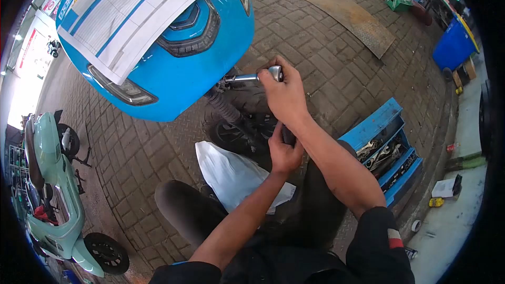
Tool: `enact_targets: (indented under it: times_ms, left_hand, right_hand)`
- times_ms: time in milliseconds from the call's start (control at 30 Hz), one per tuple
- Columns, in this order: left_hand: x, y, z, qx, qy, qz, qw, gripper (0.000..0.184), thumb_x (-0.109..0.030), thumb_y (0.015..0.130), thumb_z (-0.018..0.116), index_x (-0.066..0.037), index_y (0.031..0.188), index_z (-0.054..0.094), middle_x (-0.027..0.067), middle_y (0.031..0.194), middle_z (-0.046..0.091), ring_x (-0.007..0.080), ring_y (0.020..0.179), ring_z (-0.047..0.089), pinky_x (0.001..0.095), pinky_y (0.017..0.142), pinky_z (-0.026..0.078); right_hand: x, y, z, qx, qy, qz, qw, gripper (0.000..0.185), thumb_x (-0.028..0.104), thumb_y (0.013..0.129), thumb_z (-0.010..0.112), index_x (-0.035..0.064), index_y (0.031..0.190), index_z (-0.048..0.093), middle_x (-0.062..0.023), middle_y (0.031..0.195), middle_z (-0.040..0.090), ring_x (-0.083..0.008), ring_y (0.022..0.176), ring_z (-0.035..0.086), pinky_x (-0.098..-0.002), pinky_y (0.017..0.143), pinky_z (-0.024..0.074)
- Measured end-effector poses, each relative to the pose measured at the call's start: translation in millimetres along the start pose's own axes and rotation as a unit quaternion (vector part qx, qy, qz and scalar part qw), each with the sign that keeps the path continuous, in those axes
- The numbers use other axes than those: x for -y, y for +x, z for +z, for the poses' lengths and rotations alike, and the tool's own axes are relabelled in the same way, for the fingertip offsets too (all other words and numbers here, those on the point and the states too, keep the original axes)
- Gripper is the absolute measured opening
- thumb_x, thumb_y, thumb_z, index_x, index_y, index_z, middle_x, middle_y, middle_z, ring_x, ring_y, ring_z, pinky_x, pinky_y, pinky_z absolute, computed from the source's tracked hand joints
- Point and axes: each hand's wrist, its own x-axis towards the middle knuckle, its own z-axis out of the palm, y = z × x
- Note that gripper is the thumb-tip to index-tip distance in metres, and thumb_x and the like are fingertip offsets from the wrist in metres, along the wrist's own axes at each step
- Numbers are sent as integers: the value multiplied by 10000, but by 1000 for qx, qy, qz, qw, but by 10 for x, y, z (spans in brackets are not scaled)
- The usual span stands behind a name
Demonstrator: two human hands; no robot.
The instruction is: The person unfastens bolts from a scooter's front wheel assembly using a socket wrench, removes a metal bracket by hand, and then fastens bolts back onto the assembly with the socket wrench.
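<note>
Right hand [282, 88]: grasping the head of a ratchet wrench [244, 78], thumb and fingers wrapped around it. The wrench's shiny shaft extends from my fist towards the vehicle, its far end meeting the metalwork just beneath the lower edge of the blue front panel [226, 47].

Left hand [284, 153]: lower, beneath my right forearm, fingers bent beside a dark object [288, 135]. Partly hidden; I cannot tell what the object is, or whether I grasp it or only touch it.

Vehicle: printed sheets [150, 21] lie over the top of the panel. Below it, a ribbed fork boot [227, 109] slopes down beside a black wheel [223, 135].

Surroundings: a white sheet-like piece [223, 168] lies between my knees, near the wheel. To my right, an opened blue toolbox [374, 121] holds metal tools [386, 156] in its compartments. A pale green scooter [50, 152] is well apart on my left. A blue bin [452, 46] stands at far right on the paving [294, 21].
</note>
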Motion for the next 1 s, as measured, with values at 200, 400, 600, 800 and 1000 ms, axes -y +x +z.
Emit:
enact_targets:
  times_ms: [200,400,600,800,1000]
  left_hand:
    - [954,-45,257,20,-112,-67,991,420,-247,855,838,5,1140,659,172,1001,741,238,983,722,385,837,548]
    - [1272,290,719,-6,-208,-44,977,205,-69,998,649,-14,1184,580,39,1071,577,172,1013,555,314,930,476]
    - [684,599,763,-27,48,59,997,87,-80,1028,608,-40,1075,547,27,1001,513,165,935,489,323,863,452]
    - [618,335,515,99,-256,-85,958,111,-120,1041,634,-40,1069,564,30,972,527,155,897,534,316,777,468]
    - [-1359,251,-1065,321,-98,-426,840,251,-178,1035,671,-8,1183,561,37,788,577,109,610,554,295,552,444]
  right_hand:
    - [-26,51,-5,1,-3,-24,1000,195,172,877,704,-2,864,617,-45,656,544,-116,636,489,-339,610,436]
    - [-97,151,-37,31,-13,-82,996,134,118,847,691,-5,862,640,-36,635,551,-91,618,486,-317,584,419]
    - [-49,194,-39,31,-41,-126,991,114,102,835,675,-6,828,639,-70,624,566,-98,601,509,-324,571,434]
    - [78,50,28,46,-60,-165,983,135,138,912,668,4,930,665,-15,683,567,-94,641,523,-295,573,413]
    - [326,86,-144,128,280,292,905,198,183,943,711,21,1036,643,-30,702,562,-135,543,523,-311,486,402]
